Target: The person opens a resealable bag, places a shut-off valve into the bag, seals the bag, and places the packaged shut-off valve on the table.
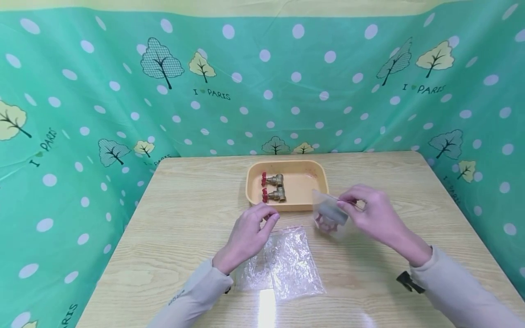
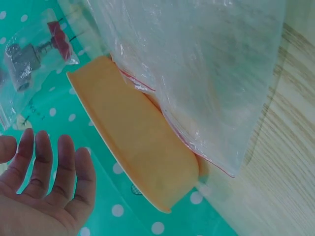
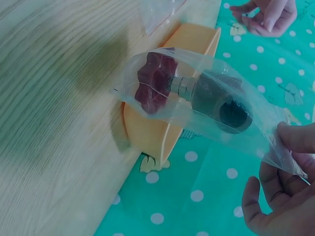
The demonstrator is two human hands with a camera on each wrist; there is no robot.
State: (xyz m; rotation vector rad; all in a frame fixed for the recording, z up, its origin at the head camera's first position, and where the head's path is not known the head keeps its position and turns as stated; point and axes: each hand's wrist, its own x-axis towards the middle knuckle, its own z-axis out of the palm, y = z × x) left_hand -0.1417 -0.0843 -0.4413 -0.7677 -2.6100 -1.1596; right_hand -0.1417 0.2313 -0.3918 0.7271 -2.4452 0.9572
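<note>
My right hand (image 1: 371, 212) pinches the top of a clear zip bag (image 3: 261, 130) between thumb and fingers. Inside the bag hangs a gate valve (image 3: 206, 93) with a red handwheel (image 3: 156, 81) and a dull metal body. The bag is held up off the table, at the tray's near right corner. My left hand (image 1: 250, 232) hovers by the tray's near left corner, fingers loosely bent and holding nothing; in the left wrist view its fingers (image 2: 64, 169) are spread. Flat clear zip bags (image 1: 293, 264) with red seal lines lie below it on the table.
A shallow orange tray (image 1: 321, 193) stands on the wooden table (image 1: 197, 209). Two brass valves (image 1: 278, 195) with red handwheels lie in its left half. Green dotted cloth (image 1: 348, 127) hangs behind and on both sides.
</note>
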